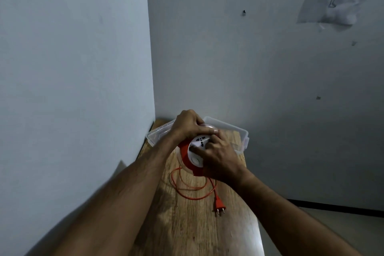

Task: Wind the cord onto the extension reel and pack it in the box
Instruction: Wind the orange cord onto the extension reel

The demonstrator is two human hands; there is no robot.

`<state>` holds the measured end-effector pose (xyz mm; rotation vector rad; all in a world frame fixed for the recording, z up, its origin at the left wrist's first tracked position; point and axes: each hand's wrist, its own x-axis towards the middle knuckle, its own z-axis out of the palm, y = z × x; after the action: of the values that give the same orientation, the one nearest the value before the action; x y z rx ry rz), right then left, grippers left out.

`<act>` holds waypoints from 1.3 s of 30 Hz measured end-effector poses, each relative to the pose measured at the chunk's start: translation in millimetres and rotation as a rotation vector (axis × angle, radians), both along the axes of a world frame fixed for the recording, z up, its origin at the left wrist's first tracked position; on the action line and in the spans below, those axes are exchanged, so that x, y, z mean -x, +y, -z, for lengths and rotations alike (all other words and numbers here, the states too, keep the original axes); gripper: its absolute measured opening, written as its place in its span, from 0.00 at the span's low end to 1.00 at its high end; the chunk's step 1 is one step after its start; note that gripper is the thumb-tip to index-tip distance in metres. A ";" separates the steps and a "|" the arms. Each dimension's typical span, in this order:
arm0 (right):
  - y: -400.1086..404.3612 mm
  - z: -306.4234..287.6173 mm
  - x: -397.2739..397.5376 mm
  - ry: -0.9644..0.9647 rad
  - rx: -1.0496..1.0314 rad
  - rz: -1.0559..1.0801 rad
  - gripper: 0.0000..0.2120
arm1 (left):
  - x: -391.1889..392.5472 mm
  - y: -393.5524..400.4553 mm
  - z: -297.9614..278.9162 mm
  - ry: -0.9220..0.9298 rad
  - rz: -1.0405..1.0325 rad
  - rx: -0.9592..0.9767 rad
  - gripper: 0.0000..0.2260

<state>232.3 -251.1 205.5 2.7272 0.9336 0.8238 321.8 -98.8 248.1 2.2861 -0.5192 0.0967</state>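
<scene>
Both hands, left hand [188, 125] and right hand [221, 157], clasp the reel [192, 161]; its markings are unreadable.

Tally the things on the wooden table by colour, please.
Orange: 2, the extension reel held by the left hand and right hand, and its loose cord with plug
Clear: 1, the plastic box
Total: 3

Narrow wooden table [193, 228] hemmed by walls at left and behind, clear box [239, 131] filling its far end, orange cord [187, 191] and plug [219, 207] looped mid-frame — bare wood in the lower centre, open floor at lower right.
</scene>
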 end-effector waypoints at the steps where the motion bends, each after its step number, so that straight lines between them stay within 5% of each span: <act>1: 1.0 2.7 0.9 -0.011 -0.081 0.013 0.33 | -0.2 -0.6 0.4 0.003 -0.007 0.000 0.22; 6: 18.8 11.1 6.6 0.074 -0.828 0.274 0.23 | 1.4 -8.2 1.5 -0.018 -0.108 0.093 0.23; 12: 57.0 12.1 15.2 0.261 -1.607 0.691 0.28 | 4.8 -22.4 9.1 -0.141 -0.116 0.016 0.30; 16: 68.0 -6.3 11.7 0.497 -2.370 0.855 0.18 | 9.5 -23.5 11.5 -0.154 -0.130 0.006 0.26; 19: 68.0 -21.3 8.8 0.531 -2.647 0.856 0.28 | 7.9 -21.9 12.4 -0.165 -0.122 -0.014 0.27; 23: 65.3 -13.6 5.0 0.571 -2.508 0.758 0.34 | 2.0 -14.1 13.8 -0.104 -0.084 0.030 0.23; 28: 60.1 8.0 15.1 0.378 -2.010 0.744 0.20 | 0.3 -13.8 15.7 -0.009 -0.079 0.109 0.24; 33: 49.7 3.1 29.8 0.109 -1.745 0.685 0.15 | 4.1 -17.2 7.2 -0.011 -0.075 0.123 0.20; 37: 31.2 3.8 30.0 0.013 -1.031 0.211 0.07 | 1.1 -11.9 2.2 -0.015 -0.096 0.108 0.21; 39: 19.2 7.6 25.2 -0.012 -0.537 0.030 0.15 | 1.9 -9.9 -1.0 -0.008 -0.105 0.102 0.22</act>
<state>207.1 -231.9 197.9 3.1591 0.7502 1.2368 320.0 -108.7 249.1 2.2133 -0.3892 0.1805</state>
